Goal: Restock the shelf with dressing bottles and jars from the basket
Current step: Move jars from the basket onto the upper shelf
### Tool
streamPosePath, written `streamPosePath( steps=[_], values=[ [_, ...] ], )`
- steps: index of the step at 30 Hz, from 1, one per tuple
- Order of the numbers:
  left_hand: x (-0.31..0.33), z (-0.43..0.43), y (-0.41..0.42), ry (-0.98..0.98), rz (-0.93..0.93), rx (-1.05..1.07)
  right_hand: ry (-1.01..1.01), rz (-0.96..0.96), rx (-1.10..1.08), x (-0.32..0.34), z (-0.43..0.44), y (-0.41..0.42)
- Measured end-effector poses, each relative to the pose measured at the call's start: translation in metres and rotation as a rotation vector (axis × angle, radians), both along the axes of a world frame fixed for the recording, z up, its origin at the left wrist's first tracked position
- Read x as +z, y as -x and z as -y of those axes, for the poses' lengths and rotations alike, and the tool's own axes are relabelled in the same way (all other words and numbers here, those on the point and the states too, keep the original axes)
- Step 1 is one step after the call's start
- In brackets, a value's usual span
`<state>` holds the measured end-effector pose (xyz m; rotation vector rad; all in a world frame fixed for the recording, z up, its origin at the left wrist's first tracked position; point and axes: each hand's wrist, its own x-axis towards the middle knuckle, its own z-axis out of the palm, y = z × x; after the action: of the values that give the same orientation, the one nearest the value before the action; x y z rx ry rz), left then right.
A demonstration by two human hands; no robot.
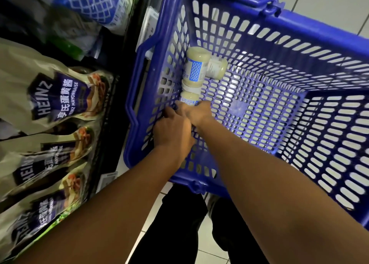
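While reaching into the basket point(279, 21), tighten the right hand point(197, 112), curled round the near jar point(188, 99), low against the left wall. Cannot tell whether the left hand point(171, 129), fingers bent just beside it, grips anything; probably best used to steady the load. Lift straight up, clear of the next jar point(194, 69) and far jar point(216, 66), touching each other just beyond. Carry upright to the shelf point(114, 111) at left, near the pouches point(60, 97).

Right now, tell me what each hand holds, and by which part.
The right hand grips the nearest jar by its near end. The left hand lies beside it; whether it holds anything cannot be told.
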<state>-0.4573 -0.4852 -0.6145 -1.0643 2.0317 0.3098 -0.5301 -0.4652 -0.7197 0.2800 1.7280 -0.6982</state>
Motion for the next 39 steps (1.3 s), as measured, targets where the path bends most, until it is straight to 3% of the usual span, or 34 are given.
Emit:
streamPosePath(
  steps=[4, 9, 13, 18, 22, 26, 31, 35, 39],
  values=[
    [-0.002, -0.002, -0.002, -0.043, -0.058, 0.098, -0.031, -0.061, 0.202, -0.008, 0.001, 0.001],
    [0.006, -0.008, -0.01, -0.15, -0.247, 0.161, 0.012, -0.092, 0.15, 0.003, -0.03, 0.008],
    [0.009, -0.013, -0.012, -0.382, -0.478, 0.49, -0.031, -0.103, 0.053, 0.015, -0.066, 0.022],
    [0.01, -0.021, -0.002, -0.414, -0.768, 0.835, -0.032, -0.121, 0.063, 0.04, -0.102, 0.028],
    [0.017, -0.025, 0.012, -0.482, -0.772, 1.33, 0.031, -0.064, -0.071, 0.076, -0.116, 0.028],
    [0.04, -0.027, 0.027, -0.614, -0.808, 1.559, 0.132, -0.043, -0.173, 0.117, -0.122, 0.031],
    [0.084, -0.022, 0.046, -0.771, -0.886, 1.484, 0.211, -0.032, -0.293, 0.179, -0.125, 0.049],
    [0.13, -0.02, 0.059, -0.824, -0.839, 1.343, 0.274, -0.087, -0.239, 0.232, -0.128, 0.065],
    [0.181, -0.016, 0.07, -0.915, -0.904, 1.351, 0.388, -0.175, -0.211, 0.289, -0.127, 0.084]
  ],
)
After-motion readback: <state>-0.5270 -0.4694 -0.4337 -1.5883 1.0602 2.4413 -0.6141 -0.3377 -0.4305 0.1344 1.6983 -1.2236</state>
